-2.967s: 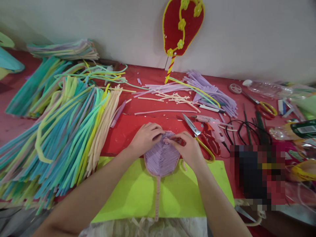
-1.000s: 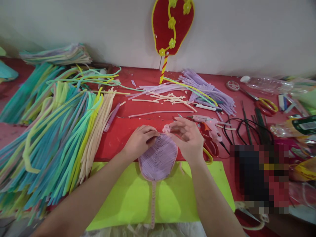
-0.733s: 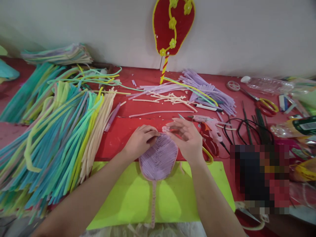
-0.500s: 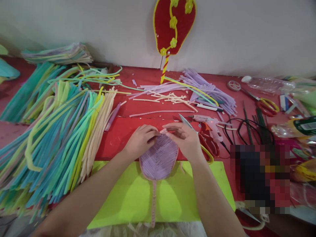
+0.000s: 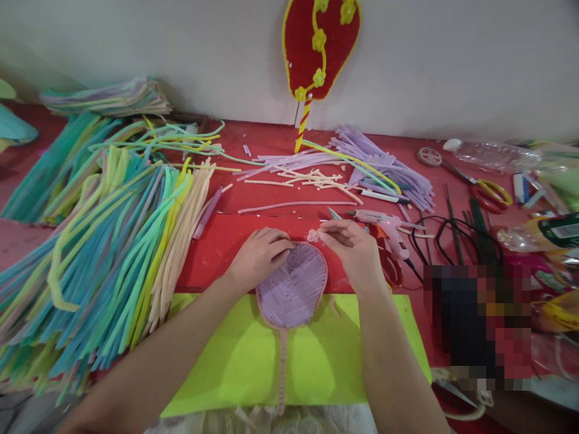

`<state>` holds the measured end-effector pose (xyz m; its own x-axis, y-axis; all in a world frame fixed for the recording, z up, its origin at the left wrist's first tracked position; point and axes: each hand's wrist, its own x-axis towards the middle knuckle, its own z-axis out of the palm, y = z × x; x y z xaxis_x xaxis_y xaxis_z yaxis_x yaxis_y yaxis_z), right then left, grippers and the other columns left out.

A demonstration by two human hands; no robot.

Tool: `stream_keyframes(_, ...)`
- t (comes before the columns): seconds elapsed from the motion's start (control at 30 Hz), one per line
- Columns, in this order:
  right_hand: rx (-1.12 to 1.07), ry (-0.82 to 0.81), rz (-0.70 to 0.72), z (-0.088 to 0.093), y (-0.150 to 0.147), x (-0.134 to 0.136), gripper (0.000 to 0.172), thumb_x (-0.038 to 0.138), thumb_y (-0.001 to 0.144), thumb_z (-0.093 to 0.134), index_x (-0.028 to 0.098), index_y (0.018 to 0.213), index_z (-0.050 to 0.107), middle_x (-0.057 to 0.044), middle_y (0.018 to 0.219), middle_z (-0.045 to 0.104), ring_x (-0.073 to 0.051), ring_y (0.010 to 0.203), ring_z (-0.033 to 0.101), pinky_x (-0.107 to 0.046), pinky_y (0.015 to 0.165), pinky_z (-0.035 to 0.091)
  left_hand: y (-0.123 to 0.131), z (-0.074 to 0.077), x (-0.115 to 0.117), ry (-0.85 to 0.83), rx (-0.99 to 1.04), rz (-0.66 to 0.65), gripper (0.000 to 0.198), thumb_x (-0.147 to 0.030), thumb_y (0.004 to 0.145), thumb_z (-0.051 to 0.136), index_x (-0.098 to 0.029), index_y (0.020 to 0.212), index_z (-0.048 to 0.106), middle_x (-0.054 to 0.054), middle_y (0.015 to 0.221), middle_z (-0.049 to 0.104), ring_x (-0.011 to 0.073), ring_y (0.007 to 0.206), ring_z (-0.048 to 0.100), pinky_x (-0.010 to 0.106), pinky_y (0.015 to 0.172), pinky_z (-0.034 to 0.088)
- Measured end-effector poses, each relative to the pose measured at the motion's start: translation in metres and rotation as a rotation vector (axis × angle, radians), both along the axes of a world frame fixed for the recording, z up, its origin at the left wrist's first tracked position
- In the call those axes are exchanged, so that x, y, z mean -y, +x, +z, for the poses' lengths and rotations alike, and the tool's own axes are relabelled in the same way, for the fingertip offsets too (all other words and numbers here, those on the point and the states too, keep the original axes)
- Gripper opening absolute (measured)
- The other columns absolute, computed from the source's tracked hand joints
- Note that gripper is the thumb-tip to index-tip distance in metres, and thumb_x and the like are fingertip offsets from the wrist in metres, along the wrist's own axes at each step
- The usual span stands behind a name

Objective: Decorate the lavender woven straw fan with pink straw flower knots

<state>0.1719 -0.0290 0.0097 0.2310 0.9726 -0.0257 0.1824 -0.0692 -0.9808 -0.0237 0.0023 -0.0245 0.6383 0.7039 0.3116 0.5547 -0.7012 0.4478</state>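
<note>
A purple fan [image 5: 294, 289] made of pipe cleaners, with a pink rim and a wrapped pink handle [image 5: 282, 374], lies with its handle toward me. My left hand [image 5: 265, 256] is closed on the fan's upper left edge, its fingertips pressed to the rim. Just off the fan's upper right side, my right hand [image 5: 350, 247] pinches a small pink flower [image 5: 313, 235] between thumb and fingers. Under the fan's lower part and handle is a bright yellow-green sheet [image 5: 217, 361].
Bundles of coloured pipe cleaners [image 5: 104, 253] cover the left side. Purple pipe cleaners [image 5: 384, 163] lie at the back. A pink glue gun [image 5: 384, 226] is beside my right hand; scissors [image 5: 488, 193] and a plastic bottle [image 5: 497, 155] lie farther right. A red fan [image 5: 316, 54] leans against the wall.
My right hand has moved right, away from the fan's top edge, with the pink flower in its fingers. My left hand stays on the fan.
</note>
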Motion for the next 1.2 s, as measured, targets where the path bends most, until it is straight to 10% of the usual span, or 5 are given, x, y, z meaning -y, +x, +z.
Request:
stream_keyframes(0.77, -0.017, 0.032, -0.011, -0.003, -0.002, -0.001, 0.019, 0.031, 0.069, 0.067, 0.02, 0.085, 0.062, -0.003, 0.085, 0.068, -0.016, 0.08, 0.065, -0.034, 0.077, 0.052, 0.001, 0.012, 0.001, 0.122, -0.156, -0.066, 0.013, -0.021, 0.086, 0.05, -0.018, 0.088, 0.063, 0.005, 0.099, 0.062, 0.0193, 0.096, 0.055, 0.036, 0.086, 0.042)
stream_keyframes(1.2, -0.038, -0.005, 0.015, 0.0, -0.003, 0.002, 0.025, 0.032, 0.067, 0.07, 0.021, 0.088, 0.062, -0.003, 0.082, 0.069, -0.017, 0.081, 0.065, -0.033, 0.076, 0.051, 0.0, 0.011, 0.006, -0.26, 0.442, 0.245, 0.015, -0.021, 0.084, 0.053, -0.019, 0.092, 0.065, 0.004, 0.091, 0.066, 0.014, 0.088, 0.06, 0.028, 0.083, 0.048)
